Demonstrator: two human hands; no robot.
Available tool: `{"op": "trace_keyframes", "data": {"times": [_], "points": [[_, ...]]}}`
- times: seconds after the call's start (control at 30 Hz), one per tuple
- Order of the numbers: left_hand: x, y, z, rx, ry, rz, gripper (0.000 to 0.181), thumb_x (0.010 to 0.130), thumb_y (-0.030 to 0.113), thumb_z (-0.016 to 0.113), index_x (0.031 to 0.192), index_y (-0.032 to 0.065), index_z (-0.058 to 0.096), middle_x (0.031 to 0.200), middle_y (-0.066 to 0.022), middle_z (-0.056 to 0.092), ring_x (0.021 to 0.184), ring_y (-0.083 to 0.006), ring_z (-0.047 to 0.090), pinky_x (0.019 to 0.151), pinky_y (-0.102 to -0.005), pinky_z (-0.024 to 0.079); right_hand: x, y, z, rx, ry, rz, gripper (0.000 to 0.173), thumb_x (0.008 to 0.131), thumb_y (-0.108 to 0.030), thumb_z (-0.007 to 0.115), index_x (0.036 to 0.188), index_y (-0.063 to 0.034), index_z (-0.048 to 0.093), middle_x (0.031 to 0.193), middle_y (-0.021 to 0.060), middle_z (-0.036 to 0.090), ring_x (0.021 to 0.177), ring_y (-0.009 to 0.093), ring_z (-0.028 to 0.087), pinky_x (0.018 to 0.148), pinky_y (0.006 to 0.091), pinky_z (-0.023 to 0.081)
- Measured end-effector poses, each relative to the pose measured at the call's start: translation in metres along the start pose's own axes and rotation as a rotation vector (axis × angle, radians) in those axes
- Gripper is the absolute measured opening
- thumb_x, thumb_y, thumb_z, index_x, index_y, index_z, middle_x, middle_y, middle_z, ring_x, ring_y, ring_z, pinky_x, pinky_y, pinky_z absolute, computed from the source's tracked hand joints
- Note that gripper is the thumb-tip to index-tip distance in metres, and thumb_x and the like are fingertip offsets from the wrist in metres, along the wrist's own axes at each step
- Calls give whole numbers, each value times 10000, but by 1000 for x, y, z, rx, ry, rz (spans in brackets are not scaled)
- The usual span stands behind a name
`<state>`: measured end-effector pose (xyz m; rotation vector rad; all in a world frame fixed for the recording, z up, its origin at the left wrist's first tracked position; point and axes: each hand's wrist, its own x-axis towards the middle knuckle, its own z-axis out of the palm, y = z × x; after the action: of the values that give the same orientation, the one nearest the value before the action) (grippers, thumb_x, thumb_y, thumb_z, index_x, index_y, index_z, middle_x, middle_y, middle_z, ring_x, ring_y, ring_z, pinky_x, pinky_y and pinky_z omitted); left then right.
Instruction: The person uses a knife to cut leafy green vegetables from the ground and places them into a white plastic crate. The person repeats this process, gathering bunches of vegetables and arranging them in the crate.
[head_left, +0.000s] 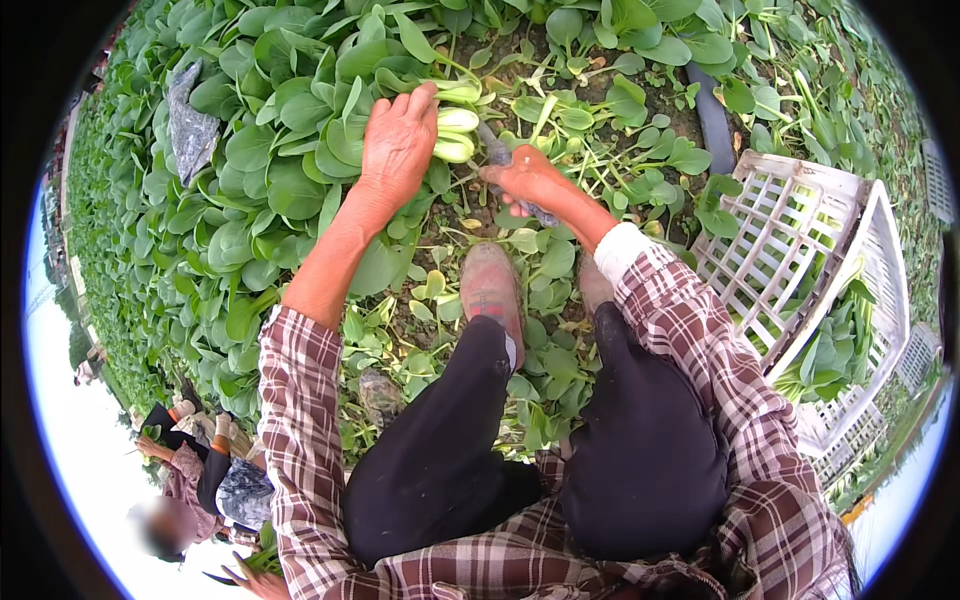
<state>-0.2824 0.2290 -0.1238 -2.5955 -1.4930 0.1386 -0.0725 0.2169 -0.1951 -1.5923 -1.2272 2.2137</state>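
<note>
My left hand (397, 146) is closed on a bunch of bok choy (454, 145), whose pale green bases point right towards my other hand. Its leaves merge with the dense growing row, so I cannot tell where the bunch ends. In my right hand (525, 180) is a knife (499, 154) with a grey wrapped handle. The knife's blade angles up and left, close beside the pale bases. Part of the blade is hard to make out among the leaves. Both hands are low over the plants, ahead of my shoes (491, 292).
A white plastic crate (795, 202) holding greens (832, 352) lies tilted at the right. A dark strip (710, 120) runs along the soil above it. Grey plastic (191, 124) rests on the leaves at left. Other people (195, 480) crouch at lower left.
</note>
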Motion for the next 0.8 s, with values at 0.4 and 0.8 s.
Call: {"op": "trace_keyframes", "data": {"times": [0.4,0.8], "points": [[-31,33,-32,-188,282,88,409,786,79,643,1191,42,687,1302,-33,605,1018,-168,617,808,-340,439,-20,-15,-53,595,-137,-334,415,987,-388,667,1160,-17,596,1031,234,730,648,169,693,422,217,499],[-36,66,-69,-346,263,58,452,717,88,693,1169,67,689,1434,-50,561,969,-178,647,794,-325,439,-14,-6,-78,546,92,-392,428,858,-283,826,1052,68,674,896,147,725,616,137,691,446,202,515]]}}
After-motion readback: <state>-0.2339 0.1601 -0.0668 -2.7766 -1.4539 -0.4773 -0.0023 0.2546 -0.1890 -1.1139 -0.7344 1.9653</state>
